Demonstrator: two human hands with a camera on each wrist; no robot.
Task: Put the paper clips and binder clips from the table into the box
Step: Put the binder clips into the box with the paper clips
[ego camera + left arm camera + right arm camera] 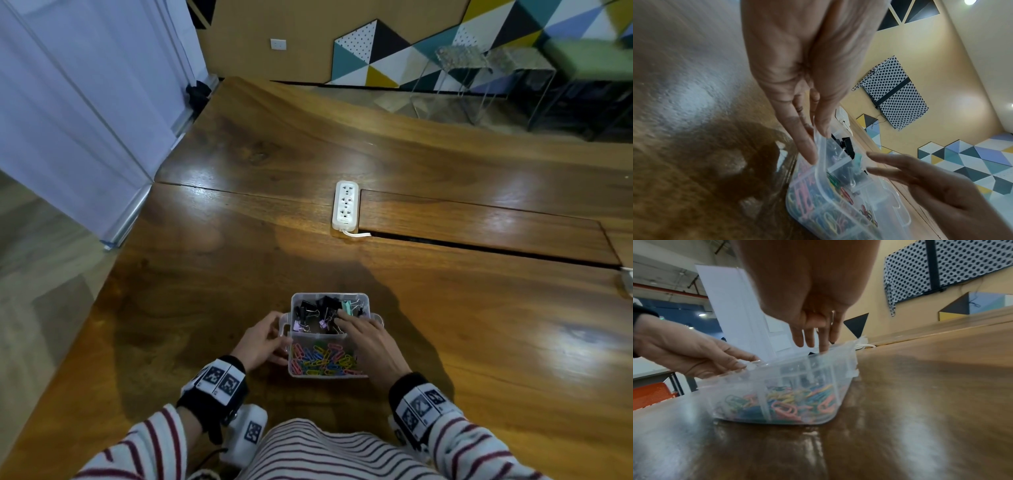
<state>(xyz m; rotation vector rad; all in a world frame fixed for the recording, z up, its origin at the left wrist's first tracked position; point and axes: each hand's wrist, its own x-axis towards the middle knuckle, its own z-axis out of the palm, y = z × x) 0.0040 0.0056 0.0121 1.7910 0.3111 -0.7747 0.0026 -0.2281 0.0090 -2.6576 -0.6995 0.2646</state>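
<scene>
Sorting looks finished: left hand (261, 342) grips the clear box's (356, 374) rim, right hand (363, 337) lies relaxed over the binder clips (317, 313); next, withdraw.

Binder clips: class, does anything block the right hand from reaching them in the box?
Nothing visible does. The box has no lid on, and the right hand reaches straight into the far compartment with the binder clips.

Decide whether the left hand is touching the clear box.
Touching. In the left wrist view, the left hand has its thumb and fingers pinching the rim of the box; the right wrist view also shows its fingertips on the rim.
</scene>
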